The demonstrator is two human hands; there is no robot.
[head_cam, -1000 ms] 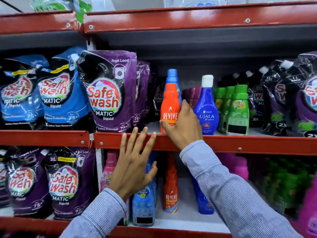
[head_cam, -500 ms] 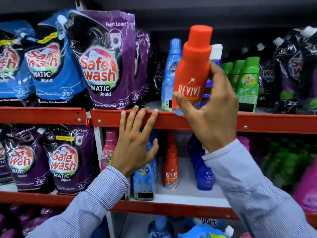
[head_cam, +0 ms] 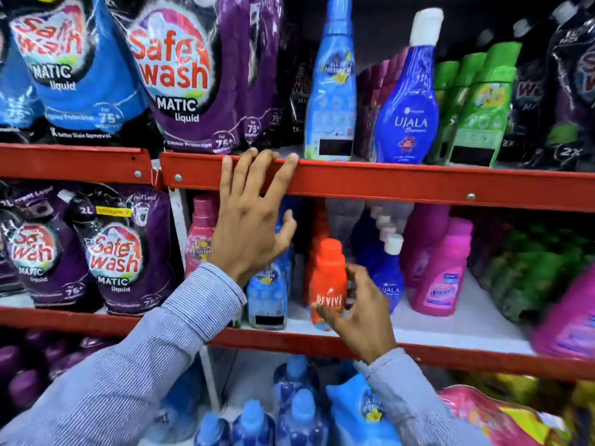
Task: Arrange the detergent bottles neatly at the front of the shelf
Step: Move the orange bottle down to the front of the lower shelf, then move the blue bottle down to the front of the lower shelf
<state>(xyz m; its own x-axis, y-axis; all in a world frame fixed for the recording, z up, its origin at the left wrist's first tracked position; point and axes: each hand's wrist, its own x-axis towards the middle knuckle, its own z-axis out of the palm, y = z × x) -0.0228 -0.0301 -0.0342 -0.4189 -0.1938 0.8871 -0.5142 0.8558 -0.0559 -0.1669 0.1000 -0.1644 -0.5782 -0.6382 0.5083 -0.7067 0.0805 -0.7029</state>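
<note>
An orange Revive bottle (head_cam: 327, 278) stands upright at the front of the middle shelf (head_cam: 450, 333), and my right hand (head_cam: 359, 312) is wrapped around its lower half. More orange bottles stand behind it. My left hand (head_cam: 254, 220) is spread open, its fingertips resting on the red rail (head_cam: 402, 183) of the upper shelf. On that upper shelf a light blue bottle (head_cam: 331, 88) and a dark blue Ujala bottle (head_cam: 407, 104) stand at the front edge.
Purple Safe wash pouches (head_cam: 190, 78) and blue ones (head_cam: 74, 69) fill the left. Green bottles (head_cam: 479, 111) stand at the upper right. On the middle shelf are a light blue bottle (head_cam: 267, 294), small Ujala bottles (head_cam: 388, 272) and pink bottles (head_cam: 441, 278). Blue bottles (head_cam: 289, 410) sit below.
My right hand has carried the orange Revive bottle from the upper shelf down to the front of the middle shelf. My left hand stayed on the red rail. The view tilted down.
</note>
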